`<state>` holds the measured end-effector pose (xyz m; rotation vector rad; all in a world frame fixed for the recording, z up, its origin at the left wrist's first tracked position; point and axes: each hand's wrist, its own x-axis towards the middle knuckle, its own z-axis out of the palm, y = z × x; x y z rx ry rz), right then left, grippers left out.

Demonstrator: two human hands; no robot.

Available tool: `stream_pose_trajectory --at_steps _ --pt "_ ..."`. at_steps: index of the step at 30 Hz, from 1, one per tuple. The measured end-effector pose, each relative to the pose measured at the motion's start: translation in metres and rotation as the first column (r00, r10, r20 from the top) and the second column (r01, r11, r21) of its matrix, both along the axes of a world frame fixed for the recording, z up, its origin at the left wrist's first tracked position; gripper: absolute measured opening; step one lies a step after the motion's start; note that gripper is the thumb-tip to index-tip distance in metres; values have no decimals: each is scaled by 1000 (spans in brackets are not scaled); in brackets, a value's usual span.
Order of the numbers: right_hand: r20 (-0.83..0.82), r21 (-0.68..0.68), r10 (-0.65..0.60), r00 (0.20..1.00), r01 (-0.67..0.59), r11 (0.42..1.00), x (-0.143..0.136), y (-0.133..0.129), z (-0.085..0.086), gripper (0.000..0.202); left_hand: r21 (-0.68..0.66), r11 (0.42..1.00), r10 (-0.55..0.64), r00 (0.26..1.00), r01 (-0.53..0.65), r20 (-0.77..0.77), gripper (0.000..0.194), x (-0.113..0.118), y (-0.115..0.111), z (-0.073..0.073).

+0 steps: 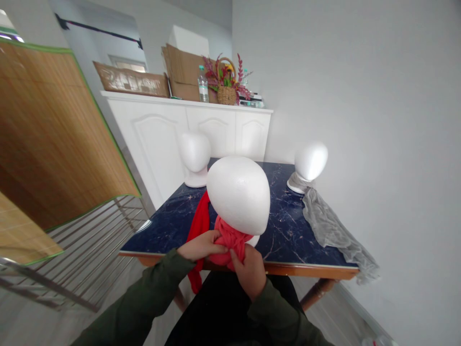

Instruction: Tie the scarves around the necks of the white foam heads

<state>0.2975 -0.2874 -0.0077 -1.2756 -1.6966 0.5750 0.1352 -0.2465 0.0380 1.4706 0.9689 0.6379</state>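
A white foam mannequin head (239, 192) stands near the front edge of the table, tilted a little in my view. Around its neck is wrapped a coral-red scarf (230, 235), bunched into folds at the front. My left hand (203, 245) grips the scarf from the left, thumb across the folds. From the right, my right hand (250, 269) pinches the same bunched cloth, and the two thumbs nearly meet. A brighter red length of cloth (200, 218) hangs down left of the neck, over the table edge; whether it joins the wrapped part is hidden.
The dark blue marble-patterned table (281, 216) also bears a bare foam head (195, 151) at back left. At back right, another foam head (311, 161) wears a grey scarf (326, 221) trailing over the edge. A metal rack (97, 240) stands left; a white cabinet (158, 125) is behind.
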Motion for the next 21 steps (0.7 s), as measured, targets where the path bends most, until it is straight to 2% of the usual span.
stream_pose_trajectory --at_steps 1,3,6,8,11,12,14,17,21 --pt "-34 16 -5 999 6 1000 2 1 -1 19 -108 994 9 993 4 114 26 -2 3 -3" --pt "-136 19 -16 991 18 1000 6 4 -3 16 -304 952 107 958 -21 267 27 -5 7 -9" --pt "-306 -18 -17 952 12 1000 12 8 -5 13 -450 893 201 922 -33 330 28 -11 12 -14" --pt "-499 -95 23 866 -81 992 13 10 -4 15 -466 885 145 939 18 312 27 -16 17 -14" --pt "-790 -209 38 612 -326 922 8 12 -1 20 -457 872 -63 966 175 251 29 -23 25 -11" --pt "-844 -215 39 535 -404 889 5 13 0 21 -457 863 -112 964 215 241 29 -24 28 -9" --pt "-900 -189 61 432 -512 838 2 16 3 25 -458 859 -112 956 229 270 28 -26 32 -6" --pt "-927 -156 90 364 -593 790 3 21 5 29 -480 856 0 927 193 374 26 -23 29 -3" --pt "-925 -159 133 355 -684 712 11 21 6 38 -517 846 115 901 132 418 22 -16 18 -7"
